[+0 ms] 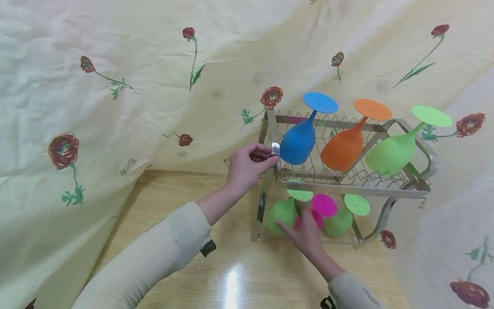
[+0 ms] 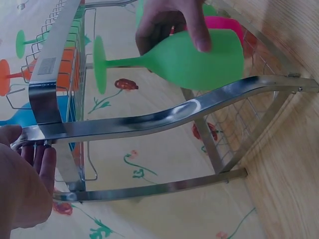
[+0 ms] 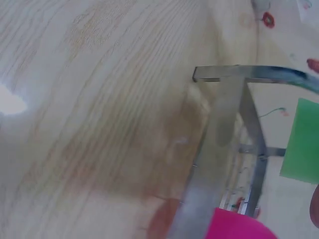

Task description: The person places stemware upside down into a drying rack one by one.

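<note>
My left hand (image 1: 247, 167) grips the upper left corner of a two-tier metal dish rack (image 1: 355, 189), its fingers curled round the frame. At the left end of the lower tier, my right hand (image 1: 306, 229) holds a green goblet (image 1: 281, 216). The left wrist view shows the thumb on the bowl of this goblet (image 2: 214, 62) and the fingers partly hidden behind it. Beside the right hand on the lower tier are a pink goblet (image 1: 324, 205) and another green goblet (image 1: 337, 221). In the right wrist view the held goblet (image 3: 301, 144) shows only in part.
On the upper tier, a blue goblet (image 1: 297, 143), an orange goblet (image 1: 341, 148) and a light green goblet (image 1: 391, 152) lean upside down. The rack stands on a wooden surface (image 1: 216, 274). Flower-patterned cloth (image 1: 115, 98) hangs behind and at both sides.
</note>
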Available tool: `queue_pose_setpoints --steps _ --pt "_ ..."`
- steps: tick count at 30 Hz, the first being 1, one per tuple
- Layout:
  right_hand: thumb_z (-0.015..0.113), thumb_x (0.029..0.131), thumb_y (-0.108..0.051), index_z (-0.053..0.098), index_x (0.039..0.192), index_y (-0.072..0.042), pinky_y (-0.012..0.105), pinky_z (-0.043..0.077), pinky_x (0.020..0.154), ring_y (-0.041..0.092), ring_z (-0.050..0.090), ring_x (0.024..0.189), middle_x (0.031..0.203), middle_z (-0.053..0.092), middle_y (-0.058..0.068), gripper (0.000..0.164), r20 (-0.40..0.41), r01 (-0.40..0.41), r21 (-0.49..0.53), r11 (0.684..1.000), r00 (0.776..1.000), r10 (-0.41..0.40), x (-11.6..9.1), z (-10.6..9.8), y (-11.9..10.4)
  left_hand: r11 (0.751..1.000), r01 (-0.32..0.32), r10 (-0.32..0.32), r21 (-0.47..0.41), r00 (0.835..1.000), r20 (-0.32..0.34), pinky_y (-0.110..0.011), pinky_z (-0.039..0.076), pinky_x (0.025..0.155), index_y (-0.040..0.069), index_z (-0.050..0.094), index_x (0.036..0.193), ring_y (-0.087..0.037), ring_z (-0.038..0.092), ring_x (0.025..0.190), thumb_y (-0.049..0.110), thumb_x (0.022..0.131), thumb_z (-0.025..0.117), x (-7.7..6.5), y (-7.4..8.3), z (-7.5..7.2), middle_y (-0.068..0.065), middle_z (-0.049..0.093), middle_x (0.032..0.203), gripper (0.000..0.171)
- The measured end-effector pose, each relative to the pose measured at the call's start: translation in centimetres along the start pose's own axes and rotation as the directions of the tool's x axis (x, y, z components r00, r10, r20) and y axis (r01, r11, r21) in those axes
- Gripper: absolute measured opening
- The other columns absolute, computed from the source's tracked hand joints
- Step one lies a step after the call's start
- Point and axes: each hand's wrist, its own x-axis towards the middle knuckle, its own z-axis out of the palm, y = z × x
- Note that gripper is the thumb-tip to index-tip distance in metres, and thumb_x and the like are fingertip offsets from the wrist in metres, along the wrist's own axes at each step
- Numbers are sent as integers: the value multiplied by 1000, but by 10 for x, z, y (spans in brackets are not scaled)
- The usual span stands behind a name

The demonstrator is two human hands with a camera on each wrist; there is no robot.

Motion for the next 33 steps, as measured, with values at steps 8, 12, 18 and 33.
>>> queue_pose_setpoints --steps 8,12,18,33 --pt "94 81 -9 39 156 2 61 45 117 47 54 139 148 54 26 93 16 -111 57 992 994 110 5 25 24 999 -28 28 15 999 -16 -24 63 78 9 77 107 -16 73 89 22 93 87 3 -1 1 -3 77 99 22" --pt "94 82 -12 37 157 4 62 45 116 49 53 138 149 53 29 95 30 -133 57 989 991 132 5 37 30 999 -27 28 22 999 -19 -24 63 79 9 77 107 -16 73 89 22 93 87 3 -1 0 -3 77 99 22" --pt "94 82 -15 39 154 5 63 50 111 48 58 132 146 54 29 93 45 -173 18 985 984 172 3 50 38 999 -36 36 14 999 -16 -24 63 79 8 77 108 -16 73 89 21 93 87 3 -3 0 -4 77 100 22" --pt "96 79 -14 33 152 4 65 46 114 53 56 132 142 53 35 98 2 -125 -51 991 992 126 -7 62 52 999 -51 52 19 998 -23 -23 62 80 8 76 108 -16 73 89 20 93 86 1 -4 1 -5 78 99 22"
